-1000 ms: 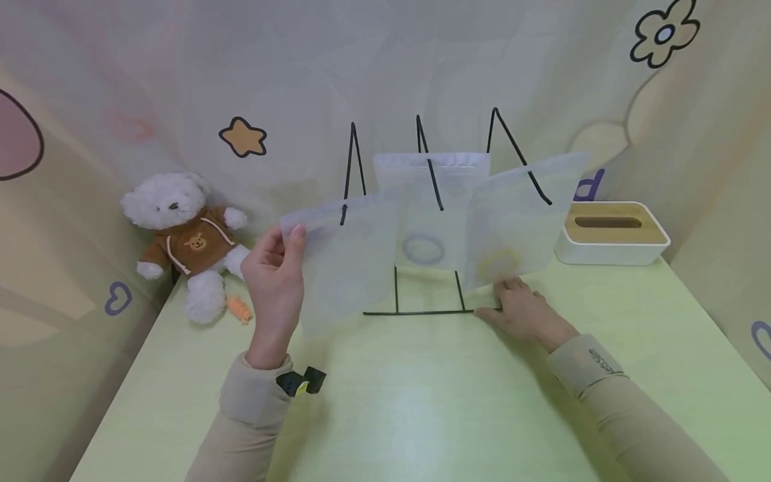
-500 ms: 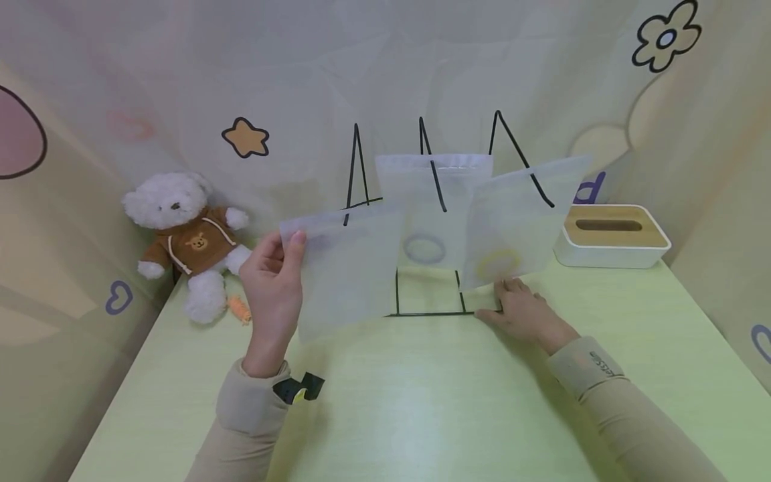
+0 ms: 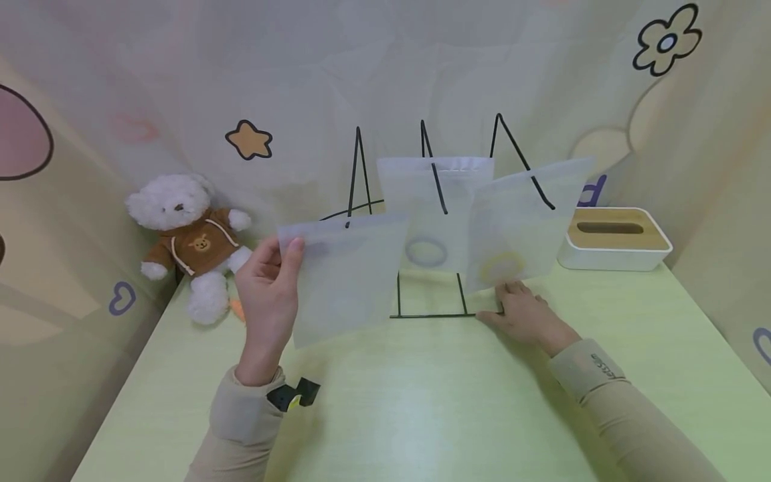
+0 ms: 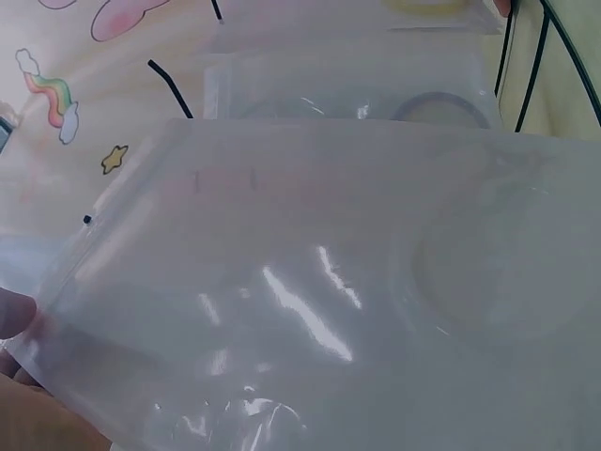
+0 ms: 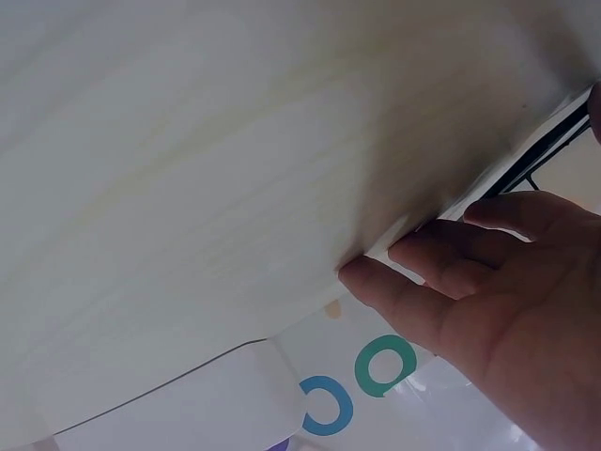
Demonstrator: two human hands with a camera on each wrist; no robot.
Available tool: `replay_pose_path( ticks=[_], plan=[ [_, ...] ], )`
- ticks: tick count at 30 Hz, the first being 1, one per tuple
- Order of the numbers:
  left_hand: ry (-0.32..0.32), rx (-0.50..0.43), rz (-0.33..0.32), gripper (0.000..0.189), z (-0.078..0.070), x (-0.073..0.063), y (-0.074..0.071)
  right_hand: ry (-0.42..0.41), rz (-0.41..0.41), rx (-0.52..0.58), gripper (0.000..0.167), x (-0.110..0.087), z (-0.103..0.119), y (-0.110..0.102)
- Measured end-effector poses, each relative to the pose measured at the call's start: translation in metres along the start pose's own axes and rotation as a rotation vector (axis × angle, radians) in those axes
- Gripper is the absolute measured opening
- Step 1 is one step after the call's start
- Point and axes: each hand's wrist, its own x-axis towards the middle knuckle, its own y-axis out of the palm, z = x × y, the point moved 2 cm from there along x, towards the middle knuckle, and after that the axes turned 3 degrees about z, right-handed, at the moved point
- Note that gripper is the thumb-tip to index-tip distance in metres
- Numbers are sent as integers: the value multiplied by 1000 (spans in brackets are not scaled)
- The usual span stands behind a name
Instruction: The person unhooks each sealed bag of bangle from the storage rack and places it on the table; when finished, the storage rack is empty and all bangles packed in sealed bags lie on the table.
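In the head view a black wire rack (image 3: 434, 316) with three slanting arms stands on the table. My left hand (image 3: 269, 298) pinches the upper left corner of a translucent zip bag (image 3: 346, 281). The tip of the rack's left arm pokes through near this bag's top edge, and a faint round shape shows inside it in the left wrist view. Another zip bag (image 3: 434, 194) with a bluish-grey ring hangs on the middle arm, and a third zip bag (image 3: 518, 221) with a yellow ring hangs on the right one. My right hand (image 3: 524, 314) rests at the rack's base, fingers loosely extended, fingertips on the table.
A white teddy bear (image 3: 199, 244) in a brown hoodie sits at the back left, an orange item (image 3: 237, 308) beside its foot. At the back right stands a white box (image 3: 614, 258) with a slotted wooden lid. A printed curtain backs the table.
The left bag has come forward to the tip of its arm with my left hand, uncovering rack wire behind it. My right hand has stayed at the base.
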Motion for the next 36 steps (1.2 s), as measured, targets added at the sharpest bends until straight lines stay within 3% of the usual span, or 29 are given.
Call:
replay_pose_path(
  ticks=[14, 19, 28, 36],
  plan=[
    [20, -30, 1, 20, -1, -5, -5, 0, 4, 1, 84, 1, -1, 3],
    [1, -43, -1, 22, -5, -7, -9, -4, -2, 0, 81, 2, -2, 3],
    [-17, -91, -7, 18, -12, -16, -22, -6, -2, 5, 80, 2, -2, 4],
    [2, -66, -42, 17, -23, -25, -38, -7, -5, -4, 85, 2, -3, 2]
  ],
)
